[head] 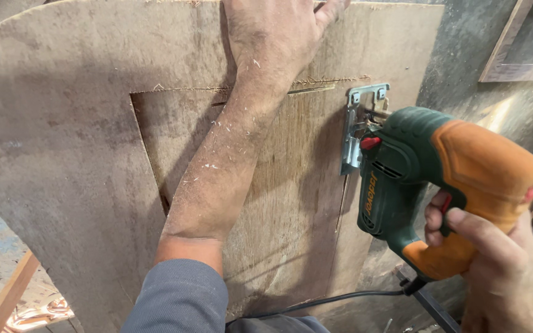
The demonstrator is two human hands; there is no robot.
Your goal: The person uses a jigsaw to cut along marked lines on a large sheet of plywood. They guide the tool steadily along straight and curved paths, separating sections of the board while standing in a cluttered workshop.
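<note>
A large plywood sheet [75, 154] fills most of the view, brown and scuffed, with a rounded upper-left corner and a thin sawn line tracing a rectangle in its middle: a horizontal kerf with frayed edges across the top and two side cuts running down from it, the left one slightly gaping. Against the sheet's right-hand cut sits a jigsaw [433, 179], dark green in the body with an orange handle and rear, a red button on its side, and a bright metal shoe [356, 129] pressed flat on the wood just below the right end of the horizontal kerf. A black cord [340, 299] trails from the tool's base along the sheet's lower edge. The right hand [495, 259] is wrapped tight round the orange handle, one finger curled over the trigger. The left hand [272, 37] lies flat on the sheet above the kerf, palm down, fingers reaching toward the top edge; its bare forearm, flecked with sawdust, crosses the cut-out panel, the grey sleeve [180, 299] pushed up.
</note>
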